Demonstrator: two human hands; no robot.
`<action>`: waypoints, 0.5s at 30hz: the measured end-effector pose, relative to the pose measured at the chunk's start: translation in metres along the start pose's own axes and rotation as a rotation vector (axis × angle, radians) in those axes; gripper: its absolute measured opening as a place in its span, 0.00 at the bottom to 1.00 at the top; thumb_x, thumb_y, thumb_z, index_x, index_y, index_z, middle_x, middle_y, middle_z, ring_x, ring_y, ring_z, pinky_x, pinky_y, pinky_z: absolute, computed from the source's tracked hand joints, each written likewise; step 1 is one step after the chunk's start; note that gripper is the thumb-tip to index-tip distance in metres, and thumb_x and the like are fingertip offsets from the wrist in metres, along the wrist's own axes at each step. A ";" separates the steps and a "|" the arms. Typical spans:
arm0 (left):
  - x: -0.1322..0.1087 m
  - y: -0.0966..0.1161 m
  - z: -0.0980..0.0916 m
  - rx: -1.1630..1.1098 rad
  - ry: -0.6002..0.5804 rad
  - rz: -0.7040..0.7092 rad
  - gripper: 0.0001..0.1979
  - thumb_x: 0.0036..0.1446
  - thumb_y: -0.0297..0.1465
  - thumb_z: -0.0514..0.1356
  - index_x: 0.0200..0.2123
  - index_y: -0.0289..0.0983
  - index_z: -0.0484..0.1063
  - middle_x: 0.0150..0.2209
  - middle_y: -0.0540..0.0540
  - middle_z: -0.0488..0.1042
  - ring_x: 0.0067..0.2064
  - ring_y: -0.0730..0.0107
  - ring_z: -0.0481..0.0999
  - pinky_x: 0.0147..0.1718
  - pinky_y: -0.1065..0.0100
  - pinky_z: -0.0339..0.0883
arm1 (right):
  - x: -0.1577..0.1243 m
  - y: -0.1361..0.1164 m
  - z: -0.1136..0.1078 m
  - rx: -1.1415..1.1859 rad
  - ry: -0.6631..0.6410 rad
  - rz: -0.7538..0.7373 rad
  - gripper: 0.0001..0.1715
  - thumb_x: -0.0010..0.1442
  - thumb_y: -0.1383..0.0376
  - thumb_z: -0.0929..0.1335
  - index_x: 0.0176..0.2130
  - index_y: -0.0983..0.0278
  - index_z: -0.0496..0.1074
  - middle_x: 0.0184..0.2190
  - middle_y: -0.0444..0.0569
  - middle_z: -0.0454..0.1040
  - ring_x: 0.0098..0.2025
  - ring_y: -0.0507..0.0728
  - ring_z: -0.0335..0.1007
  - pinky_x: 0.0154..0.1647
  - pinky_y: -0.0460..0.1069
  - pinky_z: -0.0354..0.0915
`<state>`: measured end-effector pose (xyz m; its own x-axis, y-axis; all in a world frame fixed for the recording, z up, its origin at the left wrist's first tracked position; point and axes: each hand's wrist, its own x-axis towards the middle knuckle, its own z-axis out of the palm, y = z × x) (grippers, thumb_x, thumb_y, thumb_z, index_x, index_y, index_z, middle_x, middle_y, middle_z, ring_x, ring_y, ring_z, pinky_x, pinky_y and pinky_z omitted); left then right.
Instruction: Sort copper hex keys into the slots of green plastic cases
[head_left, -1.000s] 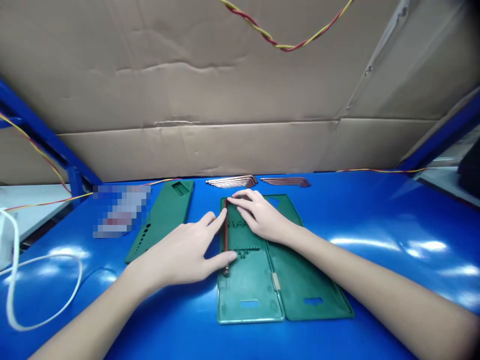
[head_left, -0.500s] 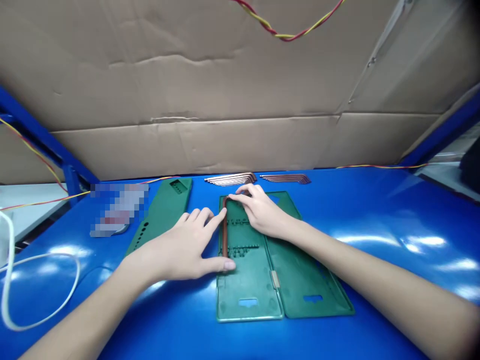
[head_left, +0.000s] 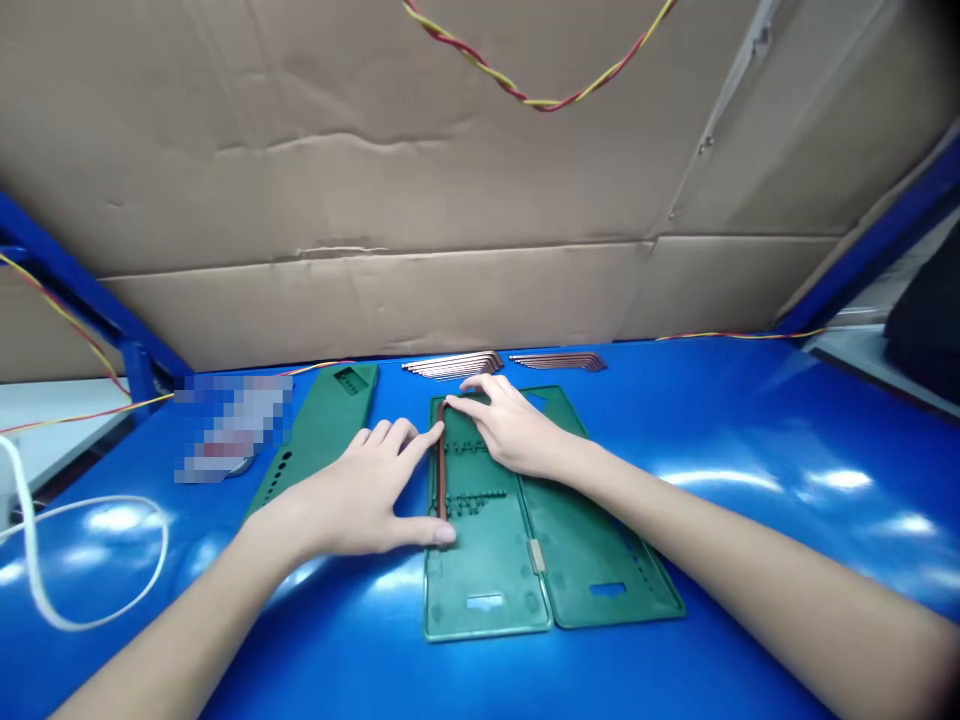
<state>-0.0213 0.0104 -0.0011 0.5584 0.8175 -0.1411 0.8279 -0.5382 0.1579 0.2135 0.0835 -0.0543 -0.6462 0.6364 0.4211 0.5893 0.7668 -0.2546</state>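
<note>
An open green hinged case (head_left: 487,570) lies flat on the blue table. A copper-coloured L-shaped hex key (head_left: 442,470) sits along the left edge of its left half. My left hand (head_left: 367,495) rests beside the case, fingers spread, with the thumb on the key's near end and the index fingertip against its long side. My right hand (head_left: 510,430) lies flat on the case's upper part, fingertips pressing the key's bent end at the top left corner.
Two rows of hex keys (head_left: 457,364) (head_left: 559,361) lie behind the case. A second green case part (head_left: 319,430) lies to the left, a blurred item (head_left: 229,430) beyond it. A white cable (head_left: 45,560) loops at far left. Cardboard (head_left: 450,200) walls the back.
The hex key has been pushed up and seated along the case's left edge. My left hand's fingers have closed in on it. The view has shifted slightly.
</note>
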 end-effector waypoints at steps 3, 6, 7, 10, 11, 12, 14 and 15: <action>-0.002 -0.003 0.002 0.002 0.064 0.020 0.54 0.55 0.68 0.54 0.74 0.42 0.49 0.57 0.36 0.65 0.56 0.40 0.66 0.56 0.43 0.62 | 0.003 0.003 -0.008 0.041 0.089 -0.003 0.23 0.71 0.68 0.59 0.61 0.64 0.71 0.59 0.61 0.66 0.62 0.65 0.62 0.64 0.63 0.63; -0.002 -0.007 0.004 -0.010 0.141 0.057 0.55 0.53 0.68 0.57 0.74 0.44 0.49 0.63 0.36 0.61 0.61 0.38 0.62 0.58 0.44 0.62 | 0.003 0.026 -0.029 0.021 0.193 0.039 0.21 0.70 0.65 0.61 0.58 0.63 0.74 0.54 0.59 0.71 0.58 0.65 0.66 0.64 0.64 0.63; -0.002 -0.009 0.004 -0.021 0.158 0.064 0.55 0.53 0.67 0.58 0.74 0.44 0.48 0.65 0.36 0.59 0.64 0.37 0.60 0.59 0.44 0.61 | 0.000 0.040 -0.036 -0.007 0.204 0.068 0.20 0.70 0.65 0.62 0.56 0.63 0.75 0.52 0.59 0.73 0.56 0.65 0.68 0.62 0.64 0.65; 0.001 -0.015 0.006 -0.063 0.156 0.068 0.54 0.55 0.65 0.59 0.75 0.45 0.43 0.71 0.37 0.50 0.70 0.37 0.52 0.63 0.43 0.58 | -0.015 0.091 -0.056 -0.153 0.176 0.181 0.21 0.69 0.64 0.62 0.54 0.68 0.77 0.50 0.61 0.75 0.53 0.67 0.71 0.60 0.63 0.67; 0.001 -0.017 0.006 -0.074 0.139 0.072 0.54 0.56 0.65 0.59 0.75 0.45 0.42 0.73 0.38 0.46 0.71 0.37 0.49 0.64 0.43 0.56 | -0.021 0.109 -0.060 -0.205 0.154 0.221 0.22 0.69 0.63 0.62 0.54 0.69 0.78 0.50 0.62 0.76 0.53 0.68 0.72 0.60 0.64 0.67; 0.002 -0.018 0.006 -0.085 0.118 0.075 0.55 0.57 0.65 0.59 0.75 0.45 0.40 0.74 0.38 0.42 0.72 0.37 0.46 0.65 0.43 0.55 | -0.028 0.124 -0.063 -0.245 0.129 0.250 0.23 0.69 0.63 0.62 0.54 0.70 0.77 0.50 0.63 0.76 0.53 0.68 0.72 0.59 0.64 0.67; 0.003 -0.019 0.007 -0.100 0.072 0.072 0.56 0.57 0.65 0.58 0.76 0.43 0.37 0.76 0.39 0.35 0.74 0.38 0.41 0.67 0.42 0.50 | -0.037 0.148 -0.066 -0.281 0.087 0.293 0.23 0.68 0.62 0.63 0.54 0.68 0.78 0.51 0.62 0.77 0.53 0.69 0.73 0.58 0.64 0.68; 0.004 -0.020 0.007 -0.107 0.046 0.063 0.57 0.57 0.65 0.58 0.76 0.43 0.35 0.76 0.40 0.33 0.74 0.38 0.39 0.68 0.43 0.49 | -0.040 0.156 -0.066 -0.276 0.069 0.302 0.22 0.68 0.61 0.63 0.53 0.67 0.78 0.51 0.62 0.78 0.52 0.68 0.74 0.57 0.64 0.68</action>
<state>-0.0352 0.0227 -0.0119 0.6045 0.7923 -0.0833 0.7792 -0.5662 0.2689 0.3631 0.1719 -0.0539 -0.3959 0.8149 0.4233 0.8613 0.4894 -0.1365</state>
